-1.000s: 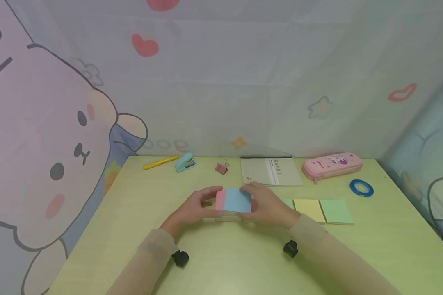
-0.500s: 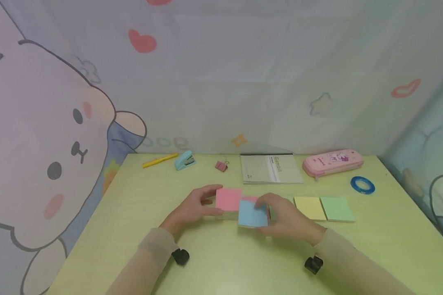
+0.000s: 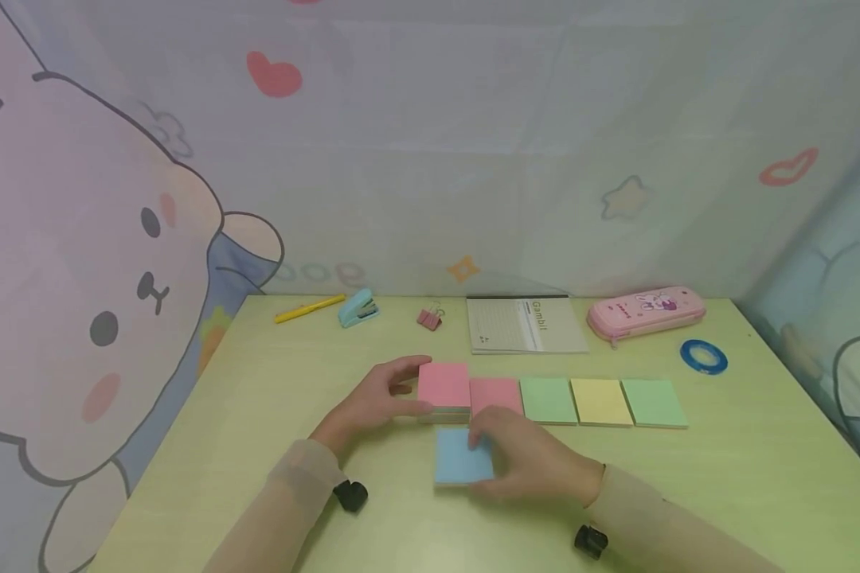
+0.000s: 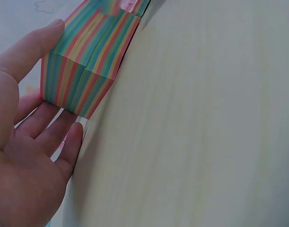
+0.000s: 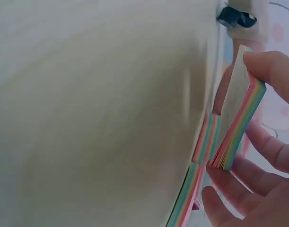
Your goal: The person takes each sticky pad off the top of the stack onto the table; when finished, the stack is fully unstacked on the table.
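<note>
While the left hand [image 3: 373, 402] grips the pink-topped sticky-note block [image 3: 443, 388], the right hand [image 3: 530, 461], pinching a blue-topped pad [image 3: 461, 458] just before the row, should lower it flat and aligned.

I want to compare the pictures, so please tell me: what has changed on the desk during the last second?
The right hand lifted the blue-topped wad of notes off the big pad and carried it toward the person, keeping its grip. This uncovered the pad's pink top, a pink pad and a green one. The left hand still holds the big pad; all else stayed.
</note>
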A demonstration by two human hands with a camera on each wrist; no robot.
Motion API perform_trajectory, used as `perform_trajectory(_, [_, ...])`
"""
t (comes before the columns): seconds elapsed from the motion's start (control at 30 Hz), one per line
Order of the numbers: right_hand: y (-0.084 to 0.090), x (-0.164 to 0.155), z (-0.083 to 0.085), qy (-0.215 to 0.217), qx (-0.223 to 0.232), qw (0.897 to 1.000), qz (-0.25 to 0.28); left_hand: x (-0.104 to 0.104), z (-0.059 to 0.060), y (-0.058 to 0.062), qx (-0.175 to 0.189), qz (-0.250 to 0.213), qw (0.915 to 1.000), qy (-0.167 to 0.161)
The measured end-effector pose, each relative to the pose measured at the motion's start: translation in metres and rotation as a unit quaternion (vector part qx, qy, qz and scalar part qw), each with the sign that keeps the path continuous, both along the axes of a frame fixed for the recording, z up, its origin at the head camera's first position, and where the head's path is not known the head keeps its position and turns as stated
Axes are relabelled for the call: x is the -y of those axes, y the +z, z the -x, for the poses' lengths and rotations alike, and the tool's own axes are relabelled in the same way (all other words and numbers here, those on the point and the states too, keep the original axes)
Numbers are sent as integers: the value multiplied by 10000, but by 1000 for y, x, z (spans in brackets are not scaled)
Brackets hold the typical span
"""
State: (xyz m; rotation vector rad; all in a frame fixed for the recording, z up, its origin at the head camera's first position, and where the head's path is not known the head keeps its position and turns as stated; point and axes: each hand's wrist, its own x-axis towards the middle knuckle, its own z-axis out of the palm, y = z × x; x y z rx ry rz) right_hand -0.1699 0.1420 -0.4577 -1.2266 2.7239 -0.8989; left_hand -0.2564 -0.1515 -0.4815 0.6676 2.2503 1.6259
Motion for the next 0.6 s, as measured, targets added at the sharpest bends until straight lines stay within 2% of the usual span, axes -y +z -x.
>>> perform_trajectory(0.13, [-6, 3, -2, -152, -200, 9971, -723, -1, 1, -2, 11, -6, 10000, -5])
perform_trajectory(0.23, [-6, -1, -4, -170, -338, 9939, -1033, -1, 2, -4, -12, 23, 10000, -14])
perform_trajectory(0.6, [1, -17, -6, -262, -79, 9954, -916, -1, 2, -2, -1, 46, 10000, 33])
